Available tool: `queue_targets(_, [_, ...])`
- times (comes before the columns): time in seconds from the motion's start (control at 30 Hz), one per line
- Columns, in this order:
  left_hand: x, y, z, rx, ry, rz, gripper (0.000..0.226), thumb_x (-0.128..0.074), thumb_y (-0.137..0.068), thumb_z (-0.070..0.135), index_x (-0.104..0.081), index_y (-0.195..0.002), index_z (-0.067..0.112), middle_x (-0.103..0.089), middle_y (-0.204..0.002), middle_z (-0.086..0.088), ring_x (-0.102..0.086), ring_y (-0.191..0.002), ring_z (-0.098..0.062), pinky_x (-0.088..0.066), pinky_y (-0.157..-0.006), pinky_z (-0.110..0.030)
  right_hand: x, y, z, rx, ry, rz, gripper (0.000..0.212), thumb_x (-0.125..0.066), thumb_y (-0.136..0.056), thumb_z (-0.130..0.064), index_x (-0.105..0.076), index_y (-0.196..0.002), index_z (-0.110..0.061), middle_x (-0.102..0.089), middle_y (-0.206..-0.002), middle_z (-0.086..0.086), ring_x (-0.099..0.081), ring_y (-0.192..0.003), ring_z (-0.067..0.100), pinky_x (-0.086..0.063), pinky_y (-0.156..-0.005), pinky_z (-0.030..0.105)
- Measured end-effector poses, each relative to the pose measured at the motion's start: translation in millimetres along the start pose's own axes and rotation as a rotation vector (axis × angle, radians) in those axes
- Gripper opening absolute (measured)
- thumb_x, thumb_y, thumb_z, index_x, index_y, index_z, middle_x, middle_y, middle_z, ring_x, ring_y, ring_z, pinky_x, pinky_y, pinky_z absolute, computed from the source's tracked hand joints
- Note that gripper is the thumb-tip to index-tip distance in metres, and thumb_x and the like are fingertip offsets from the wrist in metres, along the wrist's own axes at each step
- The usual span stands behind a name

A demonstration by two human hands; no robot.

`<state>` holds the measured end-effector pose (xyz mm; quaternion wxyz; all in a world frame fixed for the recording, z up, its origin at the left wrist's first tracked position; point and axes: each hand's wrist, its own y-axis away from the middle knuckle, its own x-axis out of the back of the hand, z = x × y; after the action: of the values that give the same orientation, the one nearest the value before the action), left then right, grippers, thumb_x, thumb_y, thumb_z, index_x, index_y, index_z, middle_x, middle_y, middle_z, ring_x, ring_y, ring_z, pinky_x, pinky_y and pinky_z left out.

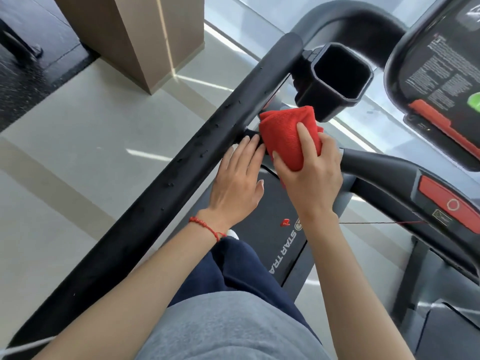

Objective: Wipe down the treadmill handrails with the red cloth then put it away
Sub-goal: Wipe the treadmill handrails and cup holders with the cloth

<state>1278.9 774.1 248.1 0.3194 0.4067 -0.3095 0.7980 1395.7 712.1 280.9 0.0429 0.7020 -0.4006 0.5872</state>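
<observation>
Red cloth (285, 136): folded into a thick pad, held up just inboard of the long left handrail, at the spot where a short cross-piece joins that rail; below the black cup holder (337, 79).
Right hand (311, 175): clasped around the cloth from below and behind, index finger laid over its top, thumb along its near edge; this hand does the wiping.
Left hand (239, 183): flat, fingers extended and loose, grasping nothing; its fingertips rest at the cross-piece just beside the cloth, on the rail side.
Left handrail (161, 183): a black padded bar whose long axis runs diagonally from the near lower left to the far upper right; the cloth sits beside it, about two-thirds up its visible length.
Key relation: the rail lies to the left of both hands, nearer the empty left hand, while the cloth is in the right.
Judgement: strokes would need to follow the diagonal, toward the body or up toward the bend.
Front handlebar (384, 167): grey, curving off to the right behind the right hand.
Put-away place: cannot tell.
</observation>
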Motion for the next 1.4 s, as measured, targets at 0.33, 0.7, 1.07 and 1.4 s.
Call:
queue_targets(0.33, [14.3,-1.4,9.8,0.175,-0.173,0.172,0.054,-0.065,-0.078,0.006,-0.048,-0.127,-0.007,-0.045,-0.136,-0.025,-0.04,-0.128,-0.039,-0.034,-0.105,-0.051,-1.7,-46.2,-8.5,-0.008,-0.381,-0.171,0.056,-0.07,-0.075,-0.038,-0.054,-0.125,-0.019,-0.054,-0.113,0.01,-0.055,-0.102,0.021,-0.039,-0.081,0.023])
queue_targets(0.7, [38.1,17.7,1.1,0.478,-0.302,0.217,0.051,-0.064,-0.079,0.01,-0.05,-0.125,-0.008,-0.049,-0.132,-0.027,-0.045,-0.123,-0.04,-0.037,-0.102,-0.053,-29.1,-60.5,-45.4,0.137,-0.452,-0.289,0.058,-0.066,-0.077,-0.044,-0.051,-0.128,-0.023,-0.051,-0.119,0.01,-0.053,-0.105,0.023,-0.044,-0.075,0.031])
queue_targets(1.07, [47.7,31.2,-1.5,0.529,-0.327,0.075,0.055,-0.06,-0.079,0.012,-0.047,-0.13,-0.004,-0.05,-0.132,-0.025,-0.047,-0.122,-0.038,-0.038,-0.102,-0.049,-37.8,-79.3,-45.9,0.093,-0.429,-0.246,0.057,-0.066,-0.078,-0.042,-0.051,-0.128,-0.02,-0.052,-0.118,0.012,-0.052,-0.108,0.024,-0.049,-0.081,0.04])
queue_targets(1.4, [55.7,32.9,1.3,0.523,-0.317,0.073,0.056,-0.065,-0.076,0.013,-0.049,-0.127,-0.004,-0.05,-0.132,-0.025,-0.046,-0.123,-0.037,-0.035,-0.103,-0.051,-29.3,-35.2,-65.1,0.293,-0.495,-0.356,0.057,-0.073,-0.074,-0.037,-0.056,-0.124,-0.014,-0.054,-0.114,0.018,-0.056,-0.101,0.03,-0.051,-0.075,0.04])
